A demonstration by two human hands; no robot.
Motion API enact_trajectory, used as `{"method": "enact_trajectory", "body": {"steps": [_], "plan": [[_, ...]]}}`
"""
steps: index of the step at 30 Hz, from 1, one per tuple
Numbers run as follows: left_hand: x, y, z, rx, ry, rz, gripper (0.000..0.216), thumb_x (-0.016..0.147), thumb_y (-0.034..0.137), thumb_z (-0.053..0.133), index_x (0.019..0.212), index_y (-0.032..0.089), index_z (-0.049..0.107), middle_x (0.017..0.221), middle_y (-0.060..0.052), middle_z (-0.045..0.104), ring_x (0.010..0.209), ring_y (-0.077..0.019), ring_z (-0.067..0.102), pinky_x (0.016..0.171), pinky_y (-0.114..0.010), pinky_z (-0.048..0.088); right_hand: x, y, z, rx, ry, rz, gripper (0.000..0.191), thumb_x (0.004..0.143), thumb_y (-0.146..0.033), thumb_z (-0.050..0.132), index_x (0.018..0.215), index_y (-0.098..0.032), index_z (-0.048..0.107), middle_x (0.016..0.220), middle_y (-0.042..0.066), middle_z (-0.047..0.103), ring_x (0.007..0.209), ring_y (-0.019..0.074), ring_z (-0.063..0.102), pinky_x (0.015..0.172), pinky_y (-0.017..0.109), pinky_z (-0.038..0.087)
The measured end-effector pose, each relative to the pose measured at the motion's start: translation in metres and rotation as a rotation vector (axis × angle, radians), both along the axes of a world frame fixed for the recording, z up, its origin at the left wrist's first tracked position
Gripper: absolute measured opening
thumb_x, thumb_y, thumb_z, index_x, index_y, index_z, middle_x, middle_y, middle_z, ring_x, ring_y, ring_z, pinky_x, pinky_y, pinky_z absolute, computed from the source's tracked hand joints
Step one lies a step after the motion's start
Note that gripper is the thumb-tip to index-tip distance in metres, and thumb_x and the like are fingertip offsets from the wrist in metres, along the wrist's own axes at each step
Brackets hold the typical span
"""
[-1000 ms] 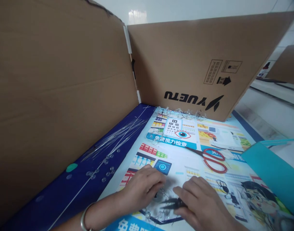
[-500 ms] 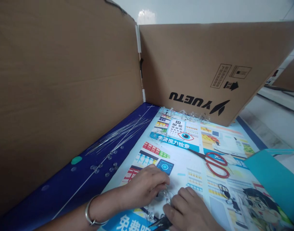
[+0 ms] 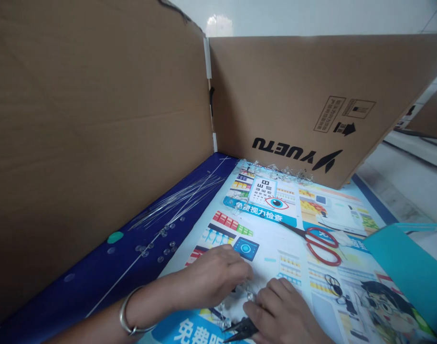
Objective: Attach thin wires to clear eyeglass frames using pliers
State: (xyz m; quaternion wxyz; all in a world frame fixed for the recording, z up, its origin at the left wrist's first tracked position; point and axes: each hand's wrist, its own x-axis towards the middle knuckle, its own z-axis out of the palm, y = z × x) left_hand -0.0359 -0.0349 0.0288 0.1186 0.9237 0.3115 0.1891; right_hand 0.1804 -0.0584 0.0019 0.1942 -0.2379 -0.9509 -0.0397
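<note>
- While clear beads on wire [image 3: 250, 296] lie between both hands' fingers, the right hand [image 3: 281, 308] grasps black pliers [image 3: 244, 328] jutting left of its fingers.
- Left hand [image 3: 218, 277]: fingers curled beside the beads; cannot tell whether they grip.
- Beyond the right fingers: red-handled scissors [image 3: 307, 233].
- Left of the left fingers: loose beads [image 3: 164, 233], then thin wires [image 3: 178, 198].

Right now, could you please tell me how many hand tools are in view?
2: the red-handled scissors on the printed sheet, and the dark pliers in the right hand. More could be hidden.
</note>
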Motion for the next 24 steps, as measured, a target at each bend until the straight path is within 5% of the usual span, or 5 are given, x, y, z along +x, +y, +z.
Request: {"method": "enact_trajectory", "body": {"steps": [5,12,24], "plan": [[-0.001,0.0,0.006,-0.028,0.009,0.019,0.01,0.085,0.013,0.046,0.088,0.019,0.054,0.073,-0.001,0.059,0.07,-0.0158,0.054,0.065,-0.027,0.041,0.013,0.005,0.016,-0.027,0.015,-0.036,0.021,0.08,-0.028,0.054,0.1,-0.022,0.055,0.074,0.0,0.054,0.068,0.0168,0.041,0.064,0.031,0.028],[0.0,0.0,0.005,-0.001,-0.059,-0.002,0.011,0.086,0.014,0.044,0.084,0.018,0.054,0.071,-0.001,0.059,0.067,-0.015,0.054,0.063,-0.027,0.041,0.023,0.019,0.031,0.11,-0.16,-0.217,0.021,0.068,-0.017,0.066,0.086,-0.021,0.056,0.073,0.0,0.053,0.072,0.0194,0.043,0.065,0.034,0.027],[-0.001,0.002,0.009,-0.082,-0.052,-0.042,0.01,0.086,0.013,0.047,0.083,0.019,0.055,0.073,0.0,0.06,0.07,-0.0145,0.055,0.063,-0.025,0.04,0.016,0.025,0.033,0.117,-0.266,-0.173,0.012,0.078,-0.011,0.059,0.078,-0.02,0.051,0.071,0.0,0.05,0.069,0.018,0.041,0.063,0.034,0.026]]}}
